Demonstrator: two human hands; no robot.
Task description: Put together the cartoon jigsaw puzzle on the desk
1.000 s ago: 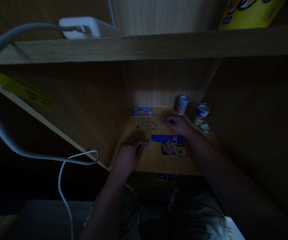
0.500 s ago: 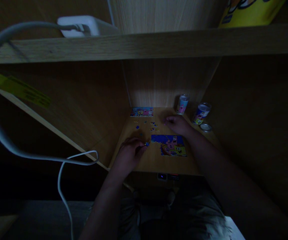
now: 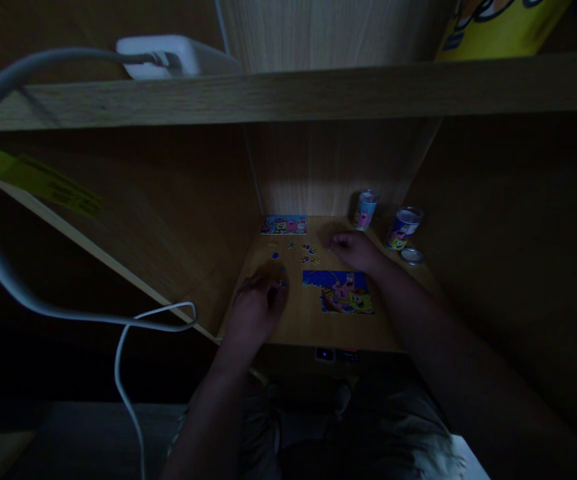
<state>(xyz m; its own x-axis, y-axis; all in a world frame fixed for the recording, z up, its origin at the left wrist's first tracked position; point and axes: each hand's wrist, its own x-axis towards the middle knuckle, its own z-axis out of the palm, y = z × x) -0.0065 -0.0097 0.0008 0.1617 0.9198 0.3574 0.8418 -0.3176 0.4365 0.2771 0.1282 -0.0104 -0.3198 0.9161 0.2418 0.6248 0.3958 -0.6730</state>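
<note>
My left hand (image 3: 257,303) is closed in a pinch at the left of the wooden surface, with a small blue puzzle piece (image 3: 282,283) at its fingertips. Right of it lies a partly joined jigsaw puzzle (image 3: 345,293) with cartoon figures on blue, its lower left stepped. My right hand (image 3: 355,249) rests above the puzzle, thumb and fingers pressed together; whatever may be between them is too dark to make out. Several loose puzzle pieces (image 3: 309,250) are scattered between the hands, one blue piece (image 3: 275,255) apart from them. A colourful cartoon picture strip (image 3: 283,225) lies at the back.
Two cartoon-printed tins, one light blue (image 3: 365,211) and one dark blue (image 3: 403,229), stand at the back right beside a round lid (image 3: 411,256). Overhead runs a shelf edge (image 3: 288,95) with a white power adapter (image 3: 178,57). Its cable (image 3: 33,300) hangs at left.
My left hand has drawn back slightly left and up from the puzzle's edge, carrying the small piece. My right hand has stayed about where it was.
</note>
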